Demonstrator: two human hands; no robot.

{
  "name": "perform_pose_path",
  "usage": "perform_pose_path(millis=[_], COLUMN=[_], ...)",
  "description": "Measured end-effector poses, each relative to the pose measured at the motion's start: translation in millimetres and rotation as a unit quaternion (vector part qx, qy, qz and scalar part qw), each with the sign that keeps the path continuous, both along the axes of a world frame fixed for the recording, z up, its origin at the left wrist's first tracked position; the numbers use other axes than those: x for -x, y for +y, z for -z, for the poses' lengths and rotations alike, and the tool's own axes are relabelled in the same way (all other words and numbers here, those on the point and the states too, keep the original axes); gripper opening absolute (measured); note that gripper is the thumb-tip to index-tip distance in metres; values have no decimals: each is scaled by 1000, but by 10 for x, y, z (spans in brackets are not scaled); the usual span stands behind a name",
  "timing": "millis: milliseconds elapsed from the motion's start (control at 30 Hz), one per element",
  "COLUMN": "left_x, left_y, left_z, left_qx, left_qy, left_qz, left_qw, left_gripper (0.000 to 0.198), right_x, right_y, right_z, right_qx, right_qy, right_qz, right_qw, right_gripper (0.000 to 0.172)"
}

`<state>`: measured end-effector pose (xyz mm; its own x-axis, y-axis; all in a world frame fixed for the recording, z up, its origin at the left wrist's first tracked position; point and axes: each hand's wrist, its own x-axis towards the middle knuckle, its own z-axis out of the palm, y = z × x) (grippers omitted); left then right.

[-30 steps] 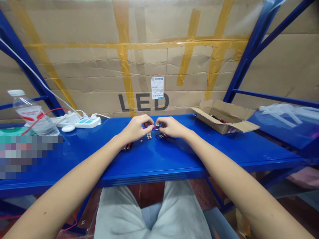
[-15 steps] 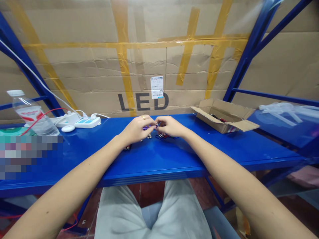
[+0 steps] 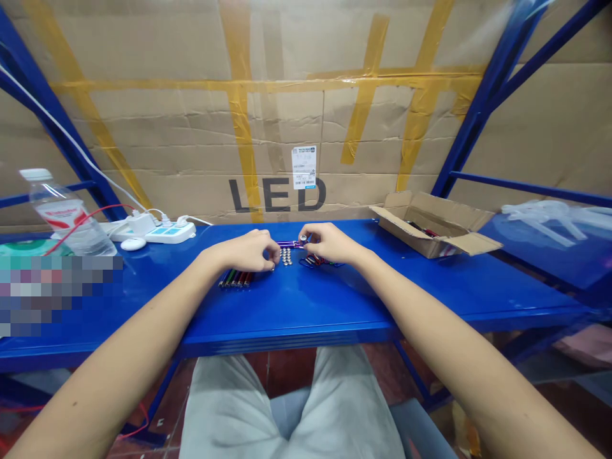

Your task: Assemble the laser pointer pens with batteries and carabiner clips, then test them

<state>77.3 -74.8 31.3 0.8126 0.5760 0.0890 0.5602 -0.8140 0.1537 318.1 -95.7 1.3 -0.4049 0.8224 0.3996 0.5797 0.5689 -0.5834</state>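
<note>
My right hand [image 3: 327, 243] pinches a slim purple metal tube [image 3: 288, 245], which points left above the table; a small round silvery part shows at the fingertips. Lower and to the left, my left hand [image 3: 251, 250] has thumb and fingers curled together around a small shiny button cell [image 3: 273, 268], mostly covered by the fingertips. Between the hands, several button cells [image 3: 286, 256] stand in short rows. Several coloured slim tubes [image 3: 235, 278] lie side by side under my left wrist. A tangle of dark and red cords with metal ends [image 3: 313, 260] lies below my right hand.
On the blue table [image 3: 296, 306], an open cardboard box [image 3: 433, 242] with slim items stands at right. At left are a white power strip [image 3: 169, 232], a round white object [image 3: 133, 243] and a water bottle [image 3: 69, 217]. Taped cardboard [image 3: 191, 140] backs the table.
My left hand has left the purple tube and moved left and down to a button cell. The tube stays in my right hand. The cell rows and coloured tubes are now more exposed.
</note>
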Motion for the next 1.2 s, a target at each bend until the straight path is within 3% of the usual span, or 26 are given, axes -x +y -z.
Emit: perform_pose_path(millis=[233, 600, 767, 933, 1067, 1200], left_x=[-53, -185, -236, -333, -398, -423], left_y=[28, -132, -132, -92, -74, -83], left_z=[69, 0, 26, 146, 228, 250], left_qx=[29, 127, 28, -88, -153, -167], left_qy=[14, 10, -94, -248, -283, -295], left_qz=[-25, -17, 32, 31, 49, 60], left_qw=[999, 992, 995, 964, 945, 939], left_gripper=[18, 23, 7, 8, 6, 4], right_x=[-4, -21, -16, -10, -10, -12], right_y=[-2, 10, 15, 6, -9, -13], right_z=[-5, 3, 5, -4, -18, -23], right_qx=[-13, -38, -34, -37, -39, -35], right_qy=[-16, -29, -31, -47, -51, -49], right_qz=[1, -2, -5, -8, -13, -16], right_qw=[1000, 999, 999, 998, 998, 998], right_gripper=[16, 17, 18, 14, 11, 11])
